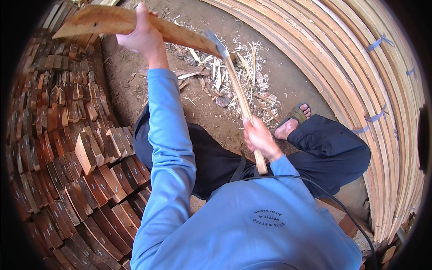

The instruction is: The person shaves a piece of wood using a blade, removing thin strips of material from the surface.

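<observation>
My left hand (145, 39) is closed round the middle of a curved wooden plank (96, 20), which slants from the upper left down toward the centre. Its broad, pointed end is at the left. My right hand (261, 138) grips the lower part of the wooden handle of a hatchet (237, 87). The grey metal head (218, 43) lies at the plank's narrow right end; whether the edge is biting into the wood, I cannot tell. Beneath that end, pale wood chips and shavings (245, 67) are scattered over the ground.
Stacked short wooden blocks (67, 153) fill the left side. Along the right, long curved planks (324, 58) lie bundled with blue ties (379, 42). My sandalled foot (293, 122) rests on bare earth beside the chips. A black cable (330, 198) crosses my shirt.
</observation>
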`<state>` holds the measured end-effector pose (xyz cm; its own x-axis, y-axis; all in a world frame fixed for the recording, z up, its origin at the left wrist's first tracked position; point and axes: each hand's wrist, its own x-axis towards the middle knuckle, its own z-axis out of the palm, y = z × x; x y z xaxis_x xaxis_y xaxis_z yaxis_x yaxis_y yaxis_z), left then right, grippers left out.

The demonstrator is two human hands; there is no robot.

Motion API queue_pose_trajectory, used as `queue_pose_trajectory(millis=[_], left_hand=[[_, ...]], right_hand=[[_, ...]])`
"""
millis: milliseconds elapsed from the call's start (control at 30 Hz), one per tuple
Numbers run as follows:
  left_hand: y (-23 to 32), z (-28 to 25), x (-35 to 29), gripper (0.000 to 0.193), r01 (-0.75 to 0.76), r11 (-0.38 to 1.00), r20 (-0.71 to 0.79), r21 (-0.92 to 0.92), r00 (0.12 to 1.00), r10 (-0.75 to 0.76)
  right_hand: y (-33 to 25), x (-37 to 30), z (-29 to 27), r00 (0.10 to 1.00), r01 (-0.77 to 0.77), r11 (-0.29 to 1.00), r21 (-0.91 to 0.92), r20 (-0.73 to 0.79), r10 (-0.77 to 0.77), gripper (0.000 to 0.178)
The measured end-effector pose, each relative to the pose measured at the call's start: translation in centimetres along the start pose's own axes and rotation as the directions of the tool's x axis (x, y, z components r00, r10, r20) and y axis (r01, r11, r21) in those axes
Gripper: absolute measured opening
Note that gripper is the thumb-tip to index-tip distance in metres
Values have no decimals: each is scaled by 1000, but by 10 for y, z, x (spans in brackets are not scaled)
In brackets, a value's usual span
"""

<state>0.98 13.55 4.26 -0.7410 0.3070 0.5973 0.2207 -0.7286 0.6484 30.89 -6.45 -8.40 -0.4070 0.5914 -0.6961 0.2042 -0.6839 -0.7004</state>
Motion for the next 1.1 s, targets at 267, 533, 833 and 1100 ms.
queue_pose_trajectory(millis=[267,533,833,1100], left_hand=[[-13,-10,19,18,37,998,55,53,998,-40],[-19,-1,19,17,82,993,55,80,995,-86],[-4,21,-1,21,60,996,65,59,996,-64],[-3,11,-6,17,0,999,42,41,999,-2]], right_hand=[[20,-49,-13,995,-71,996,57,73,67,18],[-3,-3,1,998,-23,996,85,56,18,20],[-7,17,1,998,-51,992,113,46,46,21],[1,-35,-23,993,-108,993,46,42,106,27]])
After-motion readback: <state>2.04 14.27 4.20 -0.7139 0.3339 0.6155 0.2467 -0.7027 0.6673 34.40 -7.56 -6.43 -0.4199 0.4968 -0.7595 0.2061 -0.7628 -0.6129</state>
